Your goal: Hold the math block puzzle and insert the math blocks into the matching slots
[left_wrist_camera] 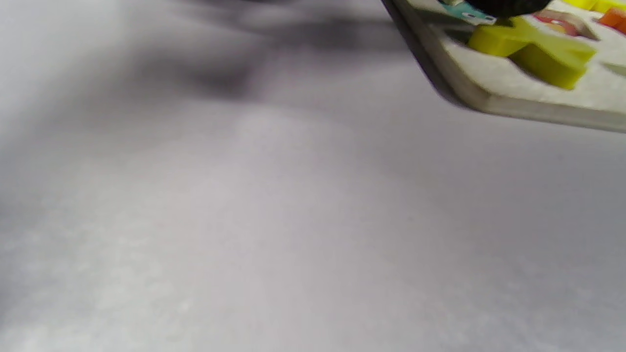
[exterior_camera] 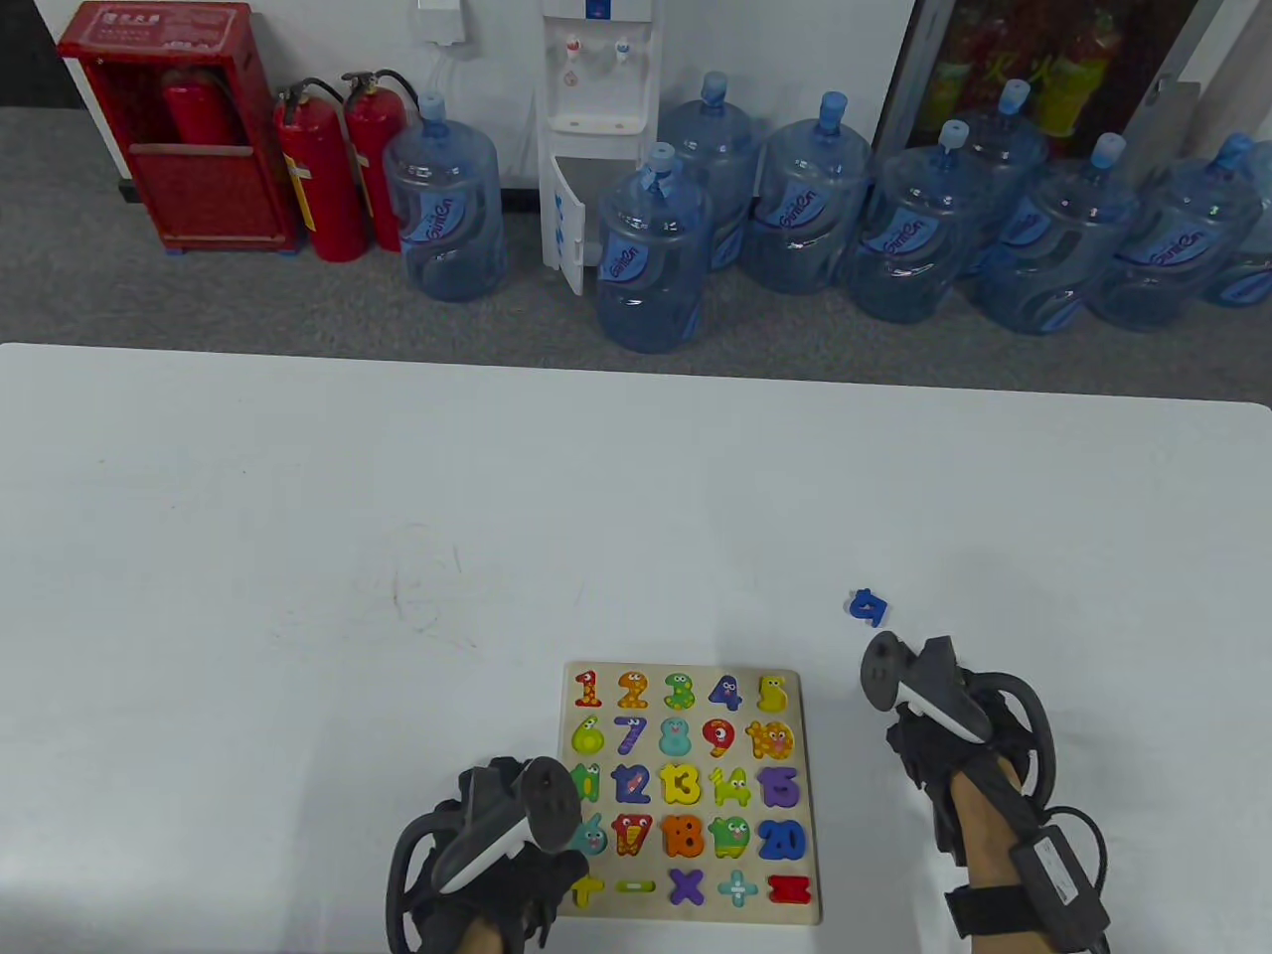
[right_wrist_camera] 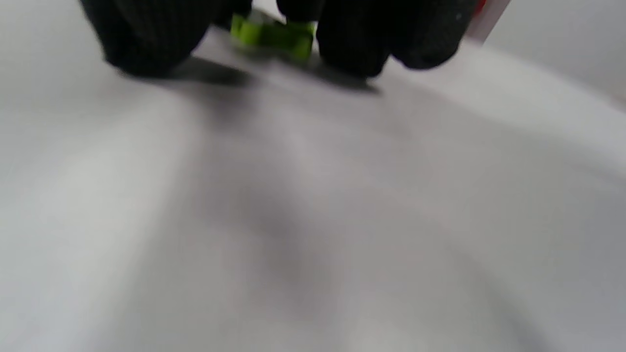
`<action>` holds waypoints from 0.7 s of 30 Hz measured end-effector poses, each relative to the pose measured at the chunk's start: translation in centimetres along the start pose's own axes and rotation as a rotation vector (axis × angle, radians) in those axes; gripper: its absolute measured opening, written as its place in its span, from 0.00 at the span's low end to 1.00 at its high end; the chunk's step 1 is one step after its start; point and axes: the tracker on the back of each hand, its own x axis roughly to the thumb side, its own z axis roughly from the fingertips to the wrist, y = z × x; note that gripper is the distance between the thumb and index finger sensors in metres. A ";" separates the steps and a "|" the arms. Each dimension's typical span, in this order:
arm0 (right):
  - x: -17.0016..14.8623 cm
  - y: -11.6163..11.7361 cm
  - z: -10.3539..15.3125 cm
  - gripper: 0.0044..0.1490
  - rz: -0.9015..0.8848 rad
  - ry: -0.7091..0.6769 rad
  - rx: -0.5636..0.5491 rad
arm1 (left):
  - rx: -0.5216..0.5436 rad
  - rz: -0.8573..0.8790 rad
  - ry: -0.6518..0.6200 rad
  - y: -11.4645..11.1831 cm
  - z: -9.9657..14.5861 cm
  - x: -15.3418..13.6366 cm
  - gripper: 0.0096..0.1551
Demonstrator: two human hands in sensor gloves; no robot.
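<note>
Left hand (exterior_camera: 497, 845) rested on the puzzle (exterior_camera: 810, 795) left edge, grip undeterminable; right hand (exterior_camera: 934, 735) fingers (right_wrist_camera: 146, 34) pinched a green block (right_wrist_camera: 274, 32) beside open table (exterior_camera: 298, 547).

Left hand (exterior_camera: 497, 845) on puzzle board (exterior_camera: 693, 795); blue block (exterior_camera: 868, 606) beyond right hand (exterior_camera: 934, 715).

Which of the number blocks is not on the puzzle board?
The small blue block lies alone on the white table, beyond the right hand. The other numbers sit in the puzzle board.
</note>
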 end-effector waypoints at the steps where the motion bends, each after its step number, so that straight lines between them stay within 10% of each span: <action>1: 0.2 -0.1 0.3 0.44 -0.001 -0.010 -0.024 | 0.000 -0.001 0.000 0.0 0.0 0.0 0.53; 21: 4.1 1.2 8.6 0.36 -0.001 -0.104 -0.155 | -0.020 -0.029 -0.043 0.2 0.1 0.8 0.53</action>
